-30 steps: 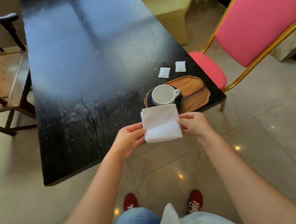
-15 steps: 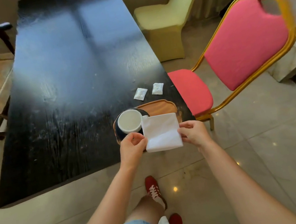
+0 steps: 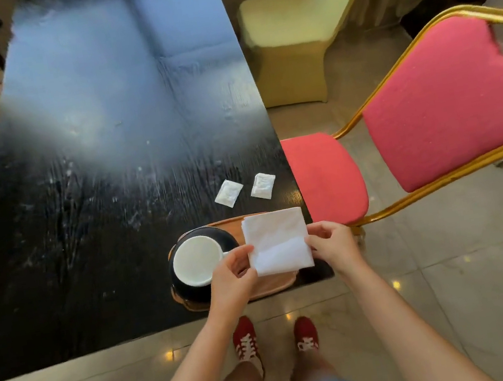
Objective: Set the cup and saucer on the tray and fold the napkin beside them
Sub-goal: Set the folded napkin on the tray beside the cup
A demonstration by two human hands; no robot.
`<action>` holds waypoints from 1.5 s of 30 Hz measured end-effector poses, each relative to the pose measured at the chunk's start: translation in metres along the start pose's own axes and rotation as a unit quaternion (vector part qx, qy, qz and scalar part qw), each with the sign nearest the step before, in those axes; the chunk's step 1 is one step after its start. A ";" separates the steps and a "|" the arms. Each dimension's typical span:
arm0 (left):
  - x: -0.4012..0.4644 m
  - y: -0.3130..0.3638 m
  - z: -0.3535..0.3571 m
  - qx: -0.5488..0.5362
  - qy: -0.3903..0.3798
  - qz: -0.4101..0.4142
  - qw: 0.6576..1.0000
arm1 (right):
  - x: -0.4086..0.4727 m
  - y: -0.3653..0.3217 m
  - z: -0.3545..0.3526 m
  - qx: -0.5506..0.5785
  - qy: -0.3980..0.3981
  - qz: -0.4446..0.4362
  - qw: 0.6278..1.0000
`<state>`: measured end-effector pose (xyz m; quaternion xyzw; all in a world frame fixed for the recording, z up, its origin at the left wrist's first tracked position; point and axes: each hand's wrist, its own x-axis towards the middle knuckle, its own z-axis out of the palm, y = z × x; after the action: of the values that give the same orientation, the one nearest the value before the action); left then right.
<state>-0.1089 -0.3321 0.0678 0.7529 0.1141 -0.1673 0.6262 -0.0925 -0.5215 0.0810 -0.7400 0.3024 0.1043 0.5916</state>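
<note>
Folded napkin (image 3: 277, 241) btwn hands, over tray (image 3: 276, 282)

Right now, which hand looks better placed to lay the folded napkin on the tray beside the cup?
Right, probably. The right hand pinches the napkin on its open side over the wooden tray, while the left hand is crowded against the cup.

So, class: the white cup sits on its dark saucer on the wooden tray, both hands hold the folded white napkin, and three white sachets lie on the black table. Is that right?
Not quite. The head view shows two small white sachets on the black table, not three. The rest holds: white cup on dark saucer, on the wooden tray, left hand and right hand holding the folded white napkin.
</note>
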 end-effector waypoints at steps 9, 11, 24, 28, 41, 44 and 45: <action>0.025 -0.017 0.058 0.078 0.166 -0.017 0.983 | 0.057 0.021 0.004 -0.170 -0.068 -0.113 0.977; 0.030 -0.021 0.069 0.106 0.198 -0.017 0.974 | 0.065 0.029 0.006 -0.194 -0.085 -0.122 0.970; -0.002 -0.045 0.123 0.467 0.116 0.070 0.874 | 0.078 0.047 0.006 -0.301 -0.068 -0.266 0.913; -0.006 -0.057 0.122 0.521 0.076 0.010 0.850 | 0.086 0.054 -0.003 -0.409 -0.104 -0.404 0.812; 0.002 -0.069 0.101 0.532 0.091 -0.010 0.842 | 0.089 0.059 0.018 -0.503 -0.157 -0.399 0.750; 0.001 -0.069 0.100 0.525 0.088 -0.006 0.846 | 0.090 0.059 0.017 -0.506 -0.160 -0.397 0.749; 0.001 -0.069 0.099 0.524 0.088 -0.003 0.847 | 0.090 0.059 0.017 -0.505 -0.163 -0.396 0.749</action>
<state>-0.1451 -0.4166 -0.0110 0.9803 0.0658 -0.1372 0.1259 -0.0513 -0.5411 -0.0177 -0.9561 -0.2156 0.1173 0.1600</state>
